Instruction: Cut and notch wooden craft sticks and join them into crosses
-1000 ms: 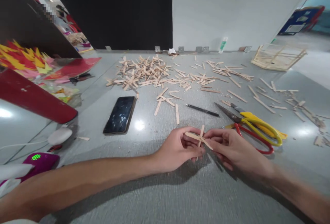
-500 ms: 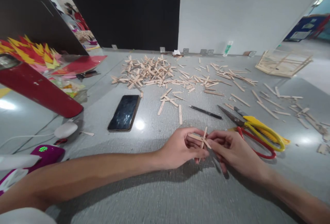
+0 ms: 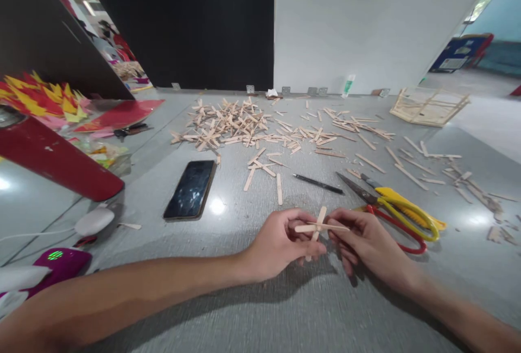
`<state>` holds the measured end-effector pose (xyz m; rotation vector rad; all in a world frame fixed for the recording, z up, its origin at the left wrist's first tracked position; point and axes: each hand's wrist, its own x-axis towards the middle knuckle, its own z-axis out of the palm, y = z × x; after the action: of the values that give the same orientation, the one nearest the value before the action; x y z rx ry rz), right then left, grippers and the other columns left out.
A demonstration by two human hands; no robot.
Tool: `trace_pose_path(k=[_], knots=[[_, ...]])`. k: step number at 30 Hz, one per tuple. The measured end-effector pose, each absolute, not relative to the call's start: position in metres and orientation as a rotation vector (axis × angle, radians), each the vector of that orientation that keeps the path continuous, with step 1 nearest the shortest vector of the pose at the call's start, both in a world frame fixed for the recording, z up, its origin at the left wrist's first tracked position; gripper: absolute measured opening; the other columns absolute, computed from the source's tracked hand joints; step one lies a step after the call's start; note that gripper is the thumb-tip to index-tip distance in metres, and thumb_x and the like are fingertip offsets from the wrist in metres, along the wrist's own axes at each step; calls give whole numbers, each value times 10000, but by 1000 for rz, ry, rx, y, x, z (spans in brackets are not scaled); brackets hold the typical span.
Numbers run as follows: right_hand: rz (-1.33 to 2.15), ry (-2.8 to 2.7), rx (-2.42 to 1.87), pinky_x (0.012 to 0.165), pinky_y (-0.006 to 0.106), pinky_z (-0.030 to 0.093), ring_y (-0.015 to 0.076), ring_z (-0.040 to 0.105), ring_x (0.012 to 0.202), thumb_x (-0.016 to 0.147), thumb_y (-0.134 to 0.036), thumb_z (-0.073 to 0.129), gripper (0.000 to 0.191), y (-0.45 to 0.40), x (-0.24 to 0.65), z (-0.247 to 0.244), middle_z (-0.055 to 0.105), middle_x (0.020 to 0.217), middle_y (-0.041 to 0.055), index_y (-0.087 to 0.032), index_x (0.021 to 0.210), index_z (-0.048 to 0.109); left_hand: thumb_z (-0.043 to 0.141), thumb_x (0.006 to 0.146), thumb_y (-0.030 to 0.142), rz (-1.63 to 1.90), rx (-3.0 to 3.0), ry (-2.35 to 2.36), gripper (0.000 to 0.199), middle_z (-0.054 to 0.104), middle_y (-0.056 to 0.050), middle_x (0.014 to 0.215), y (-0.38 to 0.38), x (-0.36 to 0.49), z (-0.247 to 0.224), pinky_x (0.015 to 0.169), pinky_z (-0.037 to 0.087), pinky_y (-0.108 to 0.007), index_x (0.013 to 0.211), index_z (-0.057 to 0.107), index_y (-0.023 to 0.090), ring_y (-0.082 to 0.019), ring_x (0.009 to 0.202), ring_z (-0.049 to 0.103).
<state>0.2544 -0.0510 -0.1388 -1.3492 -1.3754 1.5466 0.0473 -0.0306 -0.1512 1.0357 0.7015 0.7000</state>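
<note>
Your left hand (image 3: 279, 244) pinches one pale, flat-stick wooden cross (image 3: 318, 227) (rounded ends); your right hand (image 3: 366, 242) grips one tip. Beyond: one slim black pen (image 3: 318, 183).

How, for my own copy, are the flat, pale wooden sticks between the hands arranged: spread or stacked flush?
Spread: the flat, pale wooden sticks cross, their ends pointing different ways between the left hand and right hand.
</note>
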Motion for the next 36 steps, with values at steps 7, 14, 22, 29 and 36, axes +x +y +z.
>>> trace_pose_path(k=[7, 14, 22, 29, 36], knots=[[1423, -1403, -1425, 403, 247, 546, 114, 522, 407, 965, -569, 681, 466, -53, 255, -144, 574, 580, -74, -193, 1238, 633, 966, 698, 423, 725, 1042, 724, 505, 699, 8, 702, -33, 48, -148, 507, 516, -231, 1006, 667, 159, -128, 563, 631], [764, -1799, -1361, 467, 242, 466, 123, 565, 521, 1088, -414, 490, 293, -61, 263, -140, 692, 813, 24, -219, 1200, 678, 879, 815, 341, 821, 1144, 801, 343, 740, -26, 781, -30, 45, -140, 488, 541, -235, 1026, 677, 160, -159, 608, 682], [469, -1974, -1253, 623, 262, 554, 171, 737, 654, 1042, -256, 580, 157, -66, 260, -141, 787, 782, 4, -239, 1035, 736, 688, 989, 402, 778, 1425, 902, 282, 705, -10, 727, -33, 42, -135, 542, 492, -247, 1147, 727, 172, -152, 615, 627], [441, -1826, -1308, 658, 238, 569, 146, 722, 639, 1041, -282, 614, 119, -64, 261, -142, 771, 773, -24, -257, 1007, 725, 737, 956, 419, 865, 1527, 1075, 449, 684, 27, 775, -37, 41, -134, 609, 462, -270, 1281, 496, 224, -167, 661, 629], [426, -1832, -1260, 672, 225, 570, 141, 725, 648, 1034, -260, 631, 90, -67, 259, -142, 776, 763, -40, -271, 1036, 720, 757, 944, 369, 910, 1744, 1118, 228, 585, -12, 1065, -40, 39, -130, 664, 490, -279, 1138, 685, 273, -126, 724, 576]])
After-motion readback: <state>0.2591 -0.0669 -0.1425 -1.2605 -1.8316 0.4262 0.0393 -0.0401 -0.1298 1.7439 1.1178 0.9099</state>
